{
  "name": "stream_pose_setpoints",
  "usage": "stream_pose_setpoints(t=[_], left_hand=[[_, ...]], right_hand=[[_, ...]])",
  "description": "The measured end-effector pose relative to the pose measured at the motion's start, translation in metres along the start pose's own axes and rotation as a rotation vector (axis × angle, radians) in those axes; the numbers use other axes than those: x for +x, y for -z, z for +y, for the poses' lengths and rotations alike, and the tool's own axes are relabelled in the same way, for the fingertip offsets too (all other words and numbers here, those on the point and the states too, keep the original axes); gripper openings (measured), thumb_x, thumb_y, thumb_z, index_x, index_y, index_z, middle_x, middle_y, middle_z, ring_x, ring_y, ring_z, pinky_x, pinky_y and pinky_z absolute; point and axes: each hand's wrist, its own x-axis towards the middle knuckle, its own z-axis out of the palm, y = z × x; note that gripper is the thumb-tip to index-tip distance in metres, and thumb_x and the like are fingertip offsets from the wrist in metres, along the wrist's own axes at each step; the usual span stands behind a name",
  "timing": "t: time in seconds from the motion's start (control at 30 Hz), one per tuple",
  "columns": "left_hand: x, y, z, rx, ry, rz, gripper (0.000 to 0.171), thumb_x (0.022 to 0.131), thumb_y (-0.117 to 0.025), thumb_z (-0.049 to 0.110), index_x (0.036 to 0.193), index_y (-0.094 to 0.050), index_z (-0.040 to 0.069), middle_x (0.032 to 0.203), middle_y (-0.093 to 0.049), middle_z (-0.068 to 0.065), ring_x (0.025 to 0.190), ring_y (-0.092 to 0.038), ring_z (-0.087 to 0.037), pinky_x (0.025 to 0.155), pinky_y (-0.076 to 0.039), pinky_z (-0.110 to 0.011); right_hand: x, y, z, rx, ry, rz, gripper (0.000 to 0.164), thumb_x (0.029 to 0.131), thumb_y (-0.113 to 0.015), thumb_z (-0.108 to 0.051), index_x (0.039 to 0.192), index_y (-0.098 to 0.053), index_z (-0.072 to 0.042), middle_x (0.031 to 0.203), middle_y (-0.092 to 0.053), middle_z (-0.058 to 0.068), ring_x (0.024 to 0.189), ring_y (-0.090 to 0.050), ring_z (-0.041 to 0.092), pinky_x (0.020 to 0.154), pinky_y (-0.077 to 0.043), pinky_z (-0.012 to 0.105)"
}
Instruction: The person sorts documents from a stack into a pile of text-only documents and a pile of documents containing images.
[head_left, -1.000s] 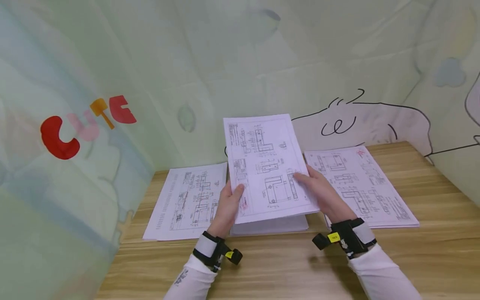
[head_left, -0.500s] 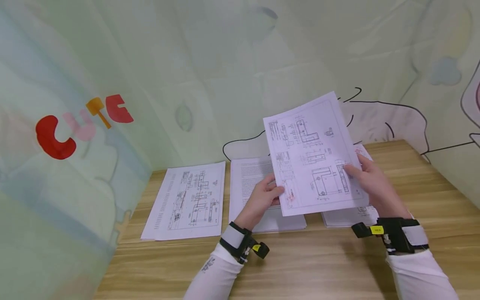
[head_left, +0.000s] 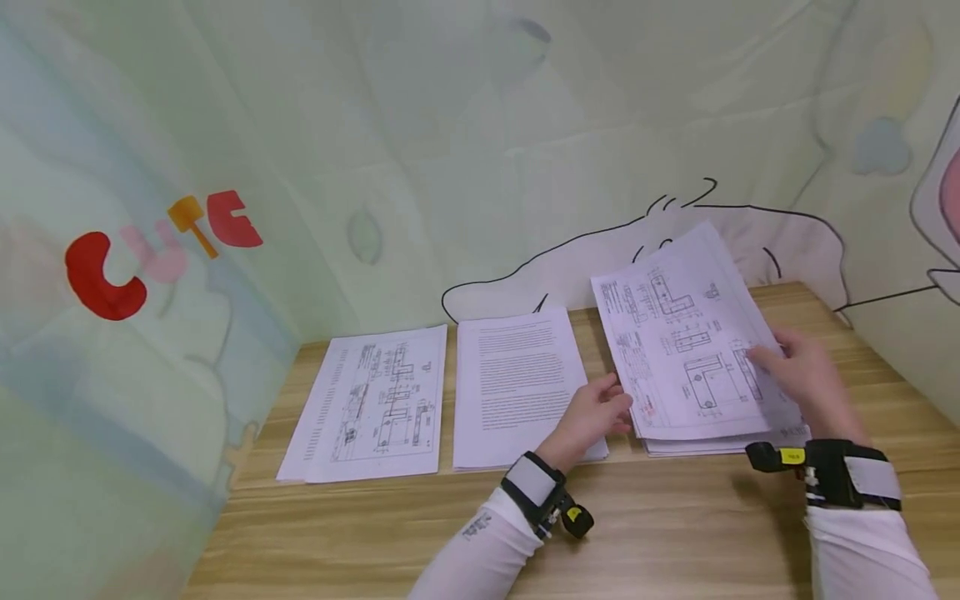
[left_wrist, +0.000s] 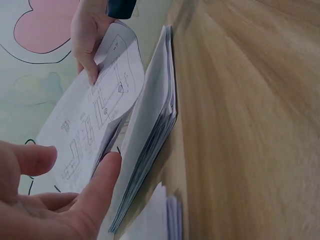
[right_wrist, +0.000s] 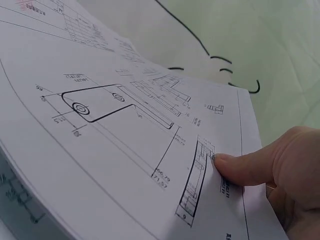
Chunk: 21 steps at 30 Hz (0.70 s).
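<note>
My right hand [head_left: 813, 379] pinches the right edge of a sheet of paper [head_left: 678, 342] printed with technical drawings, thumb on top, as the right wrist view also shows. The sheet slants over the right-hand paper stack [left_wrist: 150, 130], its far end raised and its near edge close above the stack. At the sheet's lower left edge is my left hand [head_left: 596, 412]. In the left wrist view the left thumb [left_wrist: 37, 159] and forefinger are spread apart, with nothing held between them. Most of the right stack is hidden beneath the sheet.
A middle stack [head_left: 517, 392] shows lines of printed text. Farther left lie overlapping sheets [head_left: 390, 417] with drawings. All rest on a wood-grain table [head_left: 360, 533], backed by a printed cloth [head_left: 420, 150] with cartoon shapes.
Both hands have moved right, bringing the sheet from over the middle stack to over the right one and lowering it. The left hand has let go of the sheet's edge.
</note>
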Motion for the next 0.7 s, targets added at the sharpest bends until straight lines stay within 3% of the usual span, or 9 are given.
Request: stream_pose_setpoints(t=[0.17,0.3,0.5,0.7], left_hand=[[0.0,-0.011,-0.007,0.201,-0.004,-0.046,0.049,0.091,-0.058,0.026,0.137,-0.049,0.013,0.129,-0.06,-0.006,0.089,-0.063,-0.01,0.076,-0.055,-0.025],[-0.002,-0.014,-0.009,0.294,-0.03,-0.087,0.047,0.092,-0.056,0.031,0.135,-0.052,0.015,0.132,-0.059,-0.004,0.095,-0.06,-0.005,0.076,-0.051,-0.02],[-0.007,-0.006,-0.005,0.247,-0.037,-0.131,0.046,0.092,-0.056,0.031,0.135,-0.052,0.014,0.125,-0.064,0.0,0.093,-0.063,-0.006,0.078,-0.052,-0.021],[-0.014,0.028,0.008,0.196,-0.093,-0.128,0.043,0.093,-0.056,0.029,0.133,-0.055,0.014,0.123,-0.065,-0.003,0.092,-0.066,-0.011,0.081,-0.054,-0.025]], right_hand=[[0.007,0.003,0.02,-0.076,-0.033,-0.039,0.069,0.098,-0.042,-0.041,0.149,-0.017,-0.001,0.132,-0.04,0.033,0.1,-0.048,0.04,0.068,-0.038,0.039],[0.014,0.002,0.031,-0.157,-0.035,0.001,0.066,0.097,-0.047,-0.032,0.145,-0.023,0.006,0.13,-0.041,0.036,0.098,-0.047,0.042,0.071,-0.039,0.044],[0.015,-0.002,0.033,-0.242,-0.06,0.119,0.059,0.093,-0.051,-0.016,0.143,-0.029,0.005,0.133,-0.041,0.039,0.108,-0.045,0.05,0.078,-0.039,0.054],[0.012,-0.008,0.014,-0.351,-0.016,0.172,0.056,0.097,-0.045,-0.025,0.145,-0.03,0.0,0.138,-0.037,0.037,0.117,-0.038,0.056,0.088,-0.037,0.063]])
